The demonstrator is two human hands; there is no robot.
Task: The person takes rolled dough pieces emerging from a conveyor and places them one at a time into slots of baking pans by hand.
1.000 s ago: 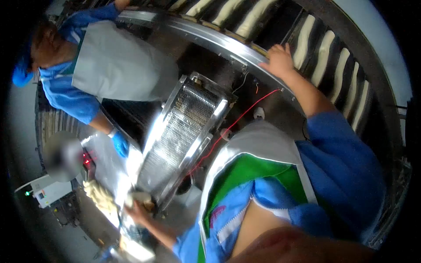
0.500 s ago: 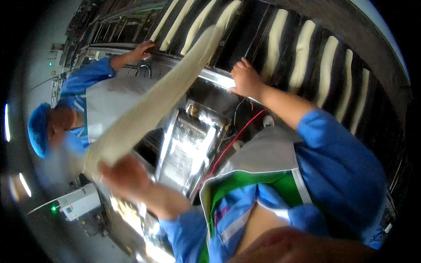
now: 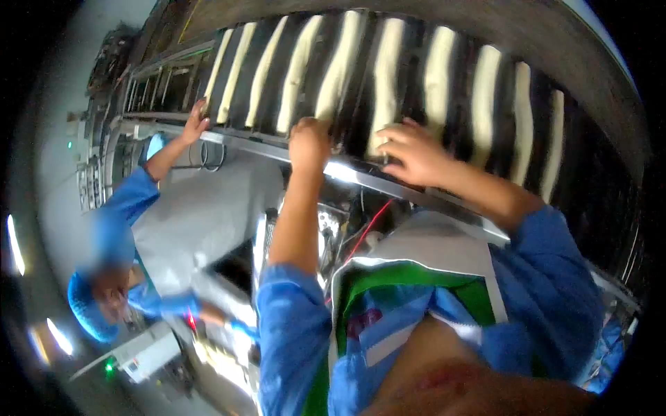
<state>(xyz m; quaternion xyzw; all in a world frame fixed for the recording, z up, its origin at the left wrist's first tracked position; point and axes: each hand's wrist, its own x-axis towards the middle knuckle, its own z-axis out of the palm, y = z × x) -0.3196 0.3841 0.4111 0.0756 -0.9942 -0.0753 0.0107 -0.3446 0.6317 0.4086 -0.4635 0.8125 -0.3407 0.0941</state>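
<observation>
Long pale strips of dough lie side by side in the dark grooves of a tray rack (image 3: 361, 90). At the near end of one dough strip (image 3: 341, 62), my left hand (image 3: 310, 144) bends its fingers over the dough; the fingertips are hidden. My right hand (image 3: 416, 156) reaches the near end of the neighbouring dough strip (image 3: 388, 76). Its fingers are spread and touch the dough there, with the thumb apart.
A metal rail (image 3: 388, 184) runs along the rack's near edge. On the left stands a co-worker in a blue cap (image 3: 90, 308), one hand (image 3: 196, 125) at the rack's left end. A red cable (image 3: 368, 229) hangs below the rail. A grey box (image 3: 149, 353) is lower left.
The long dough strip that my left hand held in the air now lies on the rack. My left hand moved up to the rack; my right hand left the rail for a strip's end.
</observation>
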